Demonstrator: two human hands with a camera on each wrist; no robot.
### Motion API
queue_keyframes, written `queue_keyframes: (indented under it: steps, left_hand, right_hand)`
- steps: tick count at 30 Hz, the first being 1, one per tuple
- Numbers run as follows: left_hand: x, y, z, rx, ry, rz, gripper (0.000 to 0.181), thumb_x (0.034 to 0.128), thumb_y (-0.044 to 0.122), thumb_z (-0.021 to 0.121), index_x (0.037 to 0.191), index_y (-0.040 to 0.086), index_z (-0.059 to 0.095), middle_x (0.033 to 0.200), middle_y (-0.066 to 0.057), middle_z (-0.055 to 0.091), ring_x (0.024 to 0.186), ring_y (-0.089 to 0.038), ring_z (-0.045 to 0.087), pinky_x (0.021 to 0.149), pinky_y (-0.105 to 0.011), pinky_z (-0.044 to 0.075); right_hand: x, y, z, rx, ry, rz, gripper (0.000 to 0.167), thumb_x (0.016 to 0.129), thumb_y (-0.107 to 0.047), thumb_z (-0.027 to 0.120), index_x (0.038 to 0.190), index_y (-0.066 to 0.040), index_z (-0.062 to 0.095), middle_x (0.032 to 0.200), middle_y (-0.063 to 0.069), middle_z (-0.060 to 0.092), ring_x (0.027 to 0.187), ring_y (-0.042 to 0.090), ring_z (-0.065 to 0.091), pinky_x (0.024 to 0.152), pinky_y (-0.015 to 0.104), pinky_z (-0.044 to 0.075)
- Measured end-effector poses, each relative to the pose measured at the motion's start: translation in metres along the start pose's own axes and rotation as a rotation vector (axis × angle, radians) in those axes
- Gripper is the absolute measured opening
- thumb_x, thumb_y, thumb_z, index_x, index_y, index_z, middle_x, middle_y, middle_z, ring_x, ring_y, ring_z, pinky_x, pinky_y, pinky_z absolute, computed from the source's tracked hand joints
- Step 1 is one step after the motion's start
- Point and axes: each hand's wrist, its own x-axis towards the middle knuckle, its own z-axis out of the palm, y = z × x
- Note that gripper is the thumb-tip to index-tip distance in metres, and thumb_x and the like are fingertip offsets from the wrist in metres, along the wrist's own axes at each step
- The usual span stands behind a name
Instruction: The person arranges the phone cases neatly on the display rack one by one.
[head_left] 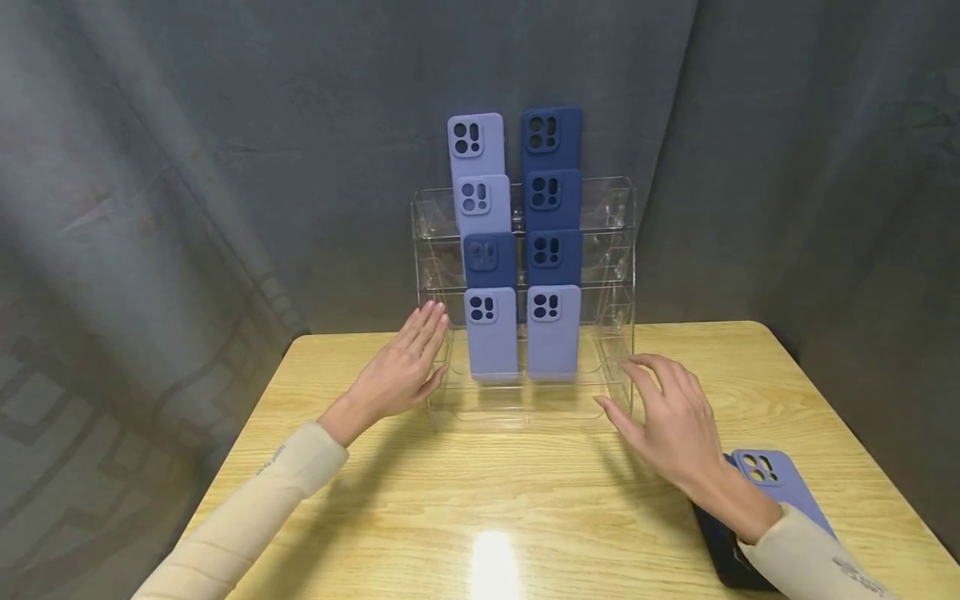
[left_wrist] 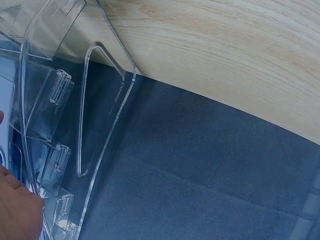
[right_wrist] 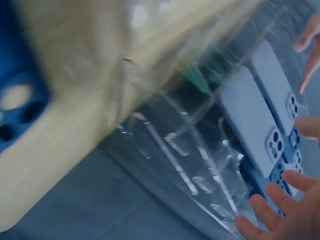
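Observation:
A clear acrylic tiered stand (head_left: 525,408) holds phone cases in two columns. At the front stand a left lavender phone case (head_left: 492,350) and a right lavender phone case (head_left: 553,350). Behind them rise more lavender cases and several dark blue phone cases (head_left: 553,258). My left hand (head_left: 401,367) is at the stand's left side with its fingers straight; whether it touches the plastic I cannot tell. By the right front corner is my right hand (head_left: 671,412), thumb and fingers spread, holding nothing. The right wrist view shows its loose fingers (right_wrist: 270,212) near the cases.
A lavender phone case (head_left: 787,483) and a black item (head_left: 720,542) lie at the table's right, partly under my right forearm. The wooden table (head_left: 405,517) ends behind the stand, where a grey curtain (head_left: 337,167) hangs.

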Motion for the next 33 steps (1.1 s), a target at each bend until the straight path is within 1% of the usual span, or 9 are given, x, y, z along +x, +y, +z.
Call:
queue_keyframes:
  steps: [3,5,8,11,12,15,18,22,33]
  left_hand:
    - [0.000,0.000,-0.001,-0.005,-0.009,-0.003,0.081,0.0986,0.031,0.068,0.156,-0.016,0.034,0.165,-0.035,0.031,0.157,-0.048,0.033,0.129,-0.053,0.032]
    - [0.000,-0.001,-0.001,-0.005,-0.016,-0.006,0.081,0.0988,0.031,0.068,0.156,-0.016,0.034,0.165,-0.036,0.031,0.157,-0.048,0.032,0.129,-0.053,0.031]
    - [-0.001,-0.001,-0.001,-0.002,-0.020,-0.009,0.081,0.0992,0.031,0.067,0.156,-0.016,0.033,0.165,-0.036,0.031,0.157,-0.048,0.033,0.129,-0.053,0.031]
    - [-0.002,-0.001,-0.001,-0.003,-0.019,-0.011,0.081,0.0996,0.031,0.067,0.156,-0.016,0.033,0.165,-0.036,0.032,0.157,-0.048,0.033,0.129,-0.053,0.030]
    - [-0.003,-0.001,0.000,-0.002,-0.017,-0.011,0.081,0.0995,0.032,0.067,0.156,-0.016,0.033,0.165,-0.036,0.032,0.156,-0.048,0.033,0.129,-0.053,0.030]
    - [-0.003,-0.001,0.000,-0.001,-0.014,-0.009,0.082,0.0993,0.032,0.067,0.156,-0.016,0.033,0.165,-0.036,0.033,0.156,-0.048,0.033,0.129,-0.053,0.030]
    - [-0.003,-0.001,0.000,0.002,-0.017,-0.006,0.082,0.0999,0.032,0.067,0.157,-0.016,0.032,0.166,-0.035,0.030,0.157,-0.048,0.032,0.129,-0.053,0.030]
    - [-0.001,-0.002,0.000,0.005,-0.015,-0.002,0.082,0.0999,0.031,0.066,0.157,-0.015,0.031,0.166,-0.035,0.030,0.158,-0.047,0.030,0.129,-0.053,0.031]
    - [0.000,-0.001,0.001,-0.007,-0.019,-0.003,0.081,0.1002,0.032,0.066,0.157,-0.015,0.033,0.167,-0.034,0.027,0.158,-0.048,0.031,0.129,-0.053,0.031]
  right_hand:
    - [-0.015,0.009,-0.011,-0.012,-0.069,-0.001,0.075,0.105,-0.066,0.044,0.115,0.004,0.071,0.115,0.026,0.069,0.106,0.046,0.064,0.087,0.062,0.052]
    - [-0.025,0.016,-0.017,-0.024,-0.138,0.019,0.076,0.104,-0.067,0.043,0.118,0.003,0.071,0.118,0.025,0.068,0.109,0.046,0.064,0.088,0.062,0.052]
    - [-0.040,0.025,-0.025,-0.040,-0.256,0.074,0.063,0.099,-0.058,0.065,0.121,0.000,0.070,0.122,0.025,0.067,0.111,0.046,0.064,0.087,0.064,0.052]
    - [-0.054,0.033,-0.031,-0.032,-0.389,0.139,0.058,0.085,-0.040,0.085,0.127,-0.001,0.069,0.128,0.025,0.066,0.114,0.047,0.064,0.087,0.065,0.052]
    - [-0.059,0.035,-0.032,-0.029,-0.430,0.154,0.061,0.082,-0.035,0.088,0.128,-0.002,0.068,0.129,0.026,0.066,0.114,0.047,0.064,0.087,0.065,0.053]
    - [-0.073,0.042,-0.034,-0.022,-0.532,0.167,0.066,0.080,-0.035,0.090,0.132,-0.001,0.066,0.132,0.027,0.065,0.114,0.048,0.066,0.086,0.064,0.056]
    - [-0.086,0.048,-0.035,-0.036,-0.587,0.146,0.069,0.080,-0.038,0.090,0.132,0.000,0.066,0.130,0.028,0.066,0.111,0.048,0.069,0.083,0.062,0.058]
    - [-0.098,0.054,-0.037,-0.060,-0.616,0.141,0.069,0.080,-0.041,0.090,0.131,0.000,0.068,0.128,0.029,0.067,0.111,0.048,0.069,0.085,0.063,0.058]
    - [-0.111,0.059,-0.040,-0.121,-0.761,0.253,0.069,0.092,-0.049,0.078,0.134,0.004,0.065,0.126,0.029,0.068,0.113,0.054,0.066,0.089,0.070,0.051]
